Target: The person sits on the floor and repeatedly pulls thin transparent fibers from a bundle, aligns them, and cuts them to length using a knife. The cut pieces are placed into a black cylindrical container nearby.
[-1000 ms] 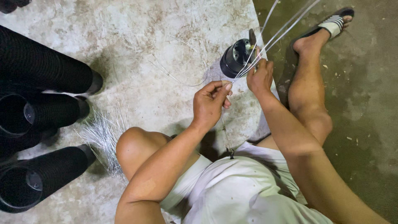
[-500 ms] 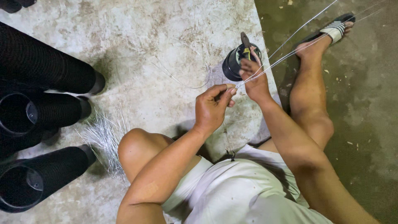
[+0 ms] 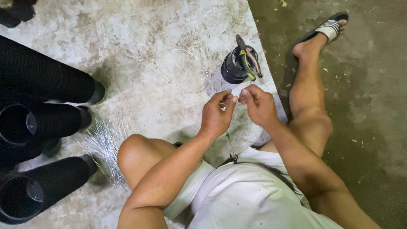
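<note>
Wires gone taut→slack | L hand (image 3: 216, 116) & R hand (image 3: 259, 106) pinched on thin wire (image 3: 229, 142) | mottled concrete floor (image 3: 169, 42)

Bare floor (image 3: 161, 51) ahead; black pot (image 3: 234, 68) crowds the hands (image 3: 237, 110).

Person wore a white short-sleeved shirt (image 3: 250, 199) and white shorts (image 3: 190, 191). Arms and legs were bare. Left hand (image 3: 216, 116) and right hand (image 3: 259, 106) carried no gloves. One foot wore a black slide sandal (image 3: 328, 27) with a white strap.
</note>
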